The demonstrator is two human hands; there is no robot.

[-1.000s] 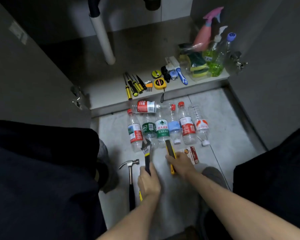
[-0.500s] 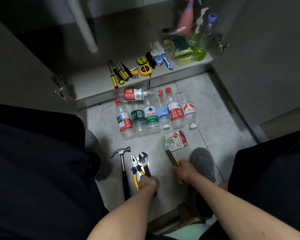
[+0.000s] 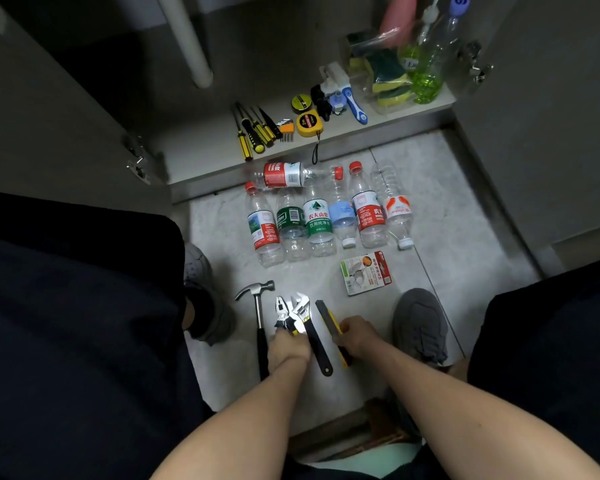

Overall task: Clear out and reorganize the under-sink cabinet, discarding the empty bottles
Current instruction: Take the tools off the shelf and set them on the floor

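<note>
Bottles (image 3: 321,216), seven clear ribbed plastic, lie on tile; left hand (image 3: 288,348) grips pliers (image 3: 283,315), right hand (image 3: 355,336) grips yellow-black knife (image 3: 328,318)

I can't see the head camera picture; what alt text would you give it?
A crouching person's left hand grips pliers and the right hand grips a yellow utility knife on the floor, beside a hammer and wrench. Beyond lie seven plastic bottles before an open cabinet.

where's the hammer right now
The hammer lies on the floor tiles in the lower middle of the head view, just left of the pliers that the left hand grips, beside the person's left shoe.
</note>
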